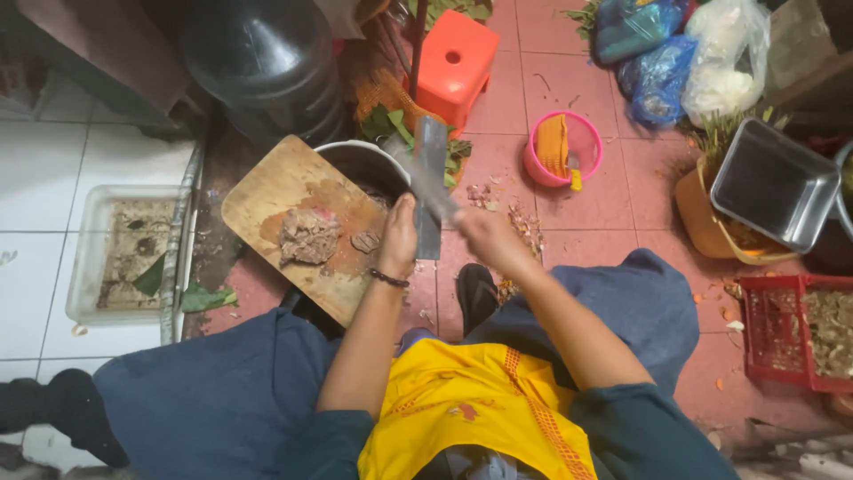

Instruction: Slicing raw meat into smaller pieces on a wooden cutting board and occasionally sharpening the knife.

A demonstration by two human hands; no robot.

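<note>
A big flat knife [429, 182] is held by the right hand [484, 238], with the fingers closed around its handle. The left hand [399, 238] is pressed against the blade, but it cannot be told if its fingers are curled shut. The knife is raised just right of a wooden cutting board [267, 191]. A lump of chopped meat [308, 236] is seen on the board, left of the hands. A metal pot [360, 164] is set at the far edge of the board. A pink bowl [562, 148] is placed farther right on the red tiles.
</note>
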